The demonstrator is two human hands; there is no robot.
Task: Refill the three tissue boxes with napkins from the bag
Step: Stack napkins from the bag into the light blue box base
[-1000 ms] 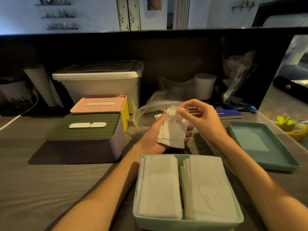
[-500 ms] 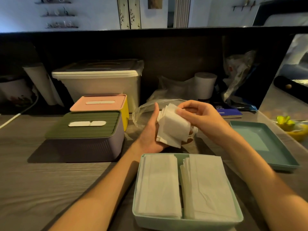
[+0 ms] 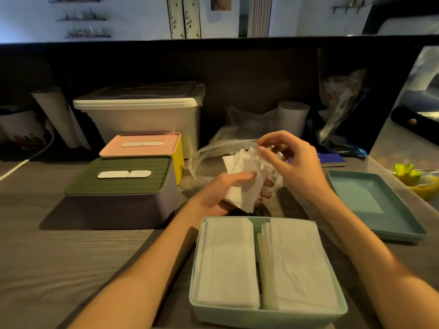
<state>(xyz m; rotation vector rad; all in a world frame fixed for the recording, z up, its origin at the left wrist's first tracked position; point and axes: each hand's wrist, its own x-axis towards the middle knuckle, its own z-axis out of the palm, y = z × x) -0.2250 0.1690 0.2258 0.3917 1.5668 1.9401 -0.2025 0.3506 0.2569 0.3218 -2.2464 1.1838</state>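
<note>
My left hand (image 3: pixel 228 191) holds a small stack of white napkins (image 3: pixel 247 176) over the table, thumb on top of it. My right hand (image 3: pixel 292 160) pinches the stack's upper edge with fingertips. A clear plastic bag (image 3: pixel 209 155) lies just behind the hands. In front of me stands an open mint-green tissue box (image 3: pixel 261 315) with two stacks of napkins side by side inside. To the left sit two lidded tissue boxes: a purple box with green lid (image 3: pixel 123 186) and behind it a yellow box with pink lid (image 3: pixel 145 146).
The mint-green lid (image 3: pixel 375 205) lies upturned at the right. A large white storage bin (image 3: pixel 142 115), a paper roll (image 3: pixel 293 117) and bagged items (image 3: pixel 339 108) line the dark back wall. A yellow-green object (image 3: pixel 418 179) sits at the far right.
The napkin stack has turned flatter in my left hand, with my thumb now over it. My right hand has lifted from the stack's face to pinch its top edge.
</note>
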